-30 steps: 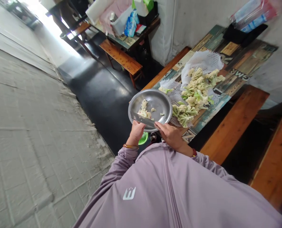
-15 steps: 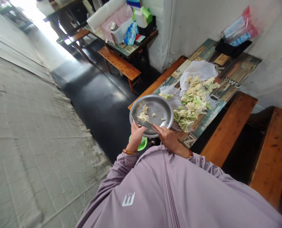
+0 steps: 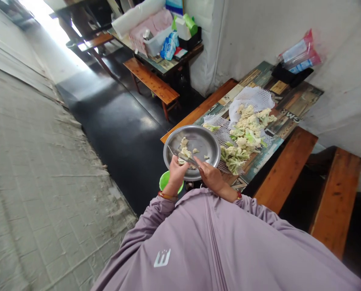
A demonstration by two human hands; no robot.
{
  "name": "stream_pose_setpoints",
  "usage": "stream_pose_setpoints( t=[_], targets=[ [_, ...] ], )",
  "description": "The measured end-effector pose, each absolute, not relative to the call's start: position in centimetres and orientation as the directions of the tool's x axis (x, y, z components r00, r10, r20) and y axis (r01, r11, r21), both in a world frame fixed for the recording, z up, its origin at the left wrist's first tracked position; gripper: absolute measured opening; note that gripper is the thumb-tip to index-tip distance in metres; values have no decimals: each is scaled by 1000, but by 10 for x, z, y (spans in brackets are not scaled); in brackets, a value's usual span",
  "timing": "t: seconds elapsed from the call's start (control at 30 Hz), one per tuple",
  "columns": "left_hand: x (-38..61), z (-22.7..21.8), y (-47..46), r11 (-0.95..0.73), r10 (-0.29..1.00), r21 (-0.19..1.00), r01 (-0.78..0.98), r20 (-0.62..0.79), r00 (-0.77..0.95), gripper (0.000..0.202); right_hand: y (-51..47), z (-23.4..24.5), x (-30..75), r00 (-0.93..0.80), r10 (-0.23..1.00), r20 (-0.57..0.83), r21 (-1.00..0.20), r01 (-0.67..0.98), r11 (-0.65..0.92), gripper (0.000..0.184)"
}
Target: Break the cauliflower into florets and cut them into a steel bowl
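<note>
My right hand [image 3: 211, 176] is closed around a kitchen knife [image 3: 191, 161], whose blade points left over the near part of a round steel basin [image 3: 209, 137]. My left hand [image 3: 177, 173] is closed, thumb and fingers pinching a cauliflower floret [image 3: 182, 160] against the blade; the hand partly hides it. Several small cut florets [image 3: 184, 142] lie in the basin. Right of the basin, a heap of cauliflower pieces [image 3: 247, 128] with pale green stems rests on white foam netting [image 3: 255, 97] on the table.
The patterned table [image 3: 304, 99] bears a black holder [image 3: 289, 75] with plastic packages. Wooden benches [image 3: 285, 171] flank it. Below the basin is a green bucket [image 3: 164, 180]. Farther off, another table holds a white tub [image 3: 159, 42] and a paper roll [image 3: 136, 18].
The knife blade has turned more edge-on to my view, and more of the floret by my left fingers shows. The whole view has shifted slightly, showing more of the green bucket.
</note>
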State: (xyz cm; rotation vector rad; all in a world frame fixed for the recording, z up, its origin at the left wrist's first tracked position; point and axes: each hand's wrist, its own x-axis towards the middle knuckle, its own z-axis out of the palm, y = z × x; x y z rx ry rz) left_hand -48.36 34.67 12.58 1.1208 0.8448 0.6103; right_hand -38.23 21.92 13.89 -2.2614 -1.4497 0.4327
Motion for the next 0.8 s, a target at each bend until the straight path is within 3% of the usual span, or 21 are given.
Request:
stream_pose_setpoints(
  t=[0.1,0.17,0.23,0.33,0.4,0.53,0.67,0.8],
  targets=[
    [-477,121,342,293,838,956,-22,-246,488,40,227,133,-377,437,899,23,-632,703,-326,48],
    [-474,120,346,354,810,934,-54,-277,516,41,231,126,-372,492,870,25,-767,568,-299,44],
    [-475,119,354,460,747,883,-95,-326,580,45,235,117,-365,558,828,-57,-874,372,-311,43],
    [-481,118,367,585,658,802,-121,-381,650,54,238,105,-350,595,784,-180,-922,176,-345,47],
    [-485,117,372,622,615,777,-96,-408,675,63,238,102,-340,602,781,-168,-910,209,-357,43],
    [-485,117,374,621,590,782,-56,-419,690,75,232,112,-335,576,816,-49,-832,428,-352,42],
    [-478,118,375,551,623,833,-55,-367,691,59,222,132,-347,431,900,68,-741,626,-243,44],
    [-472,118,375,469,662,882,-45,-317,680,54,215,147,-357,312,949,37,-608,761,-226,45]
  ],
)
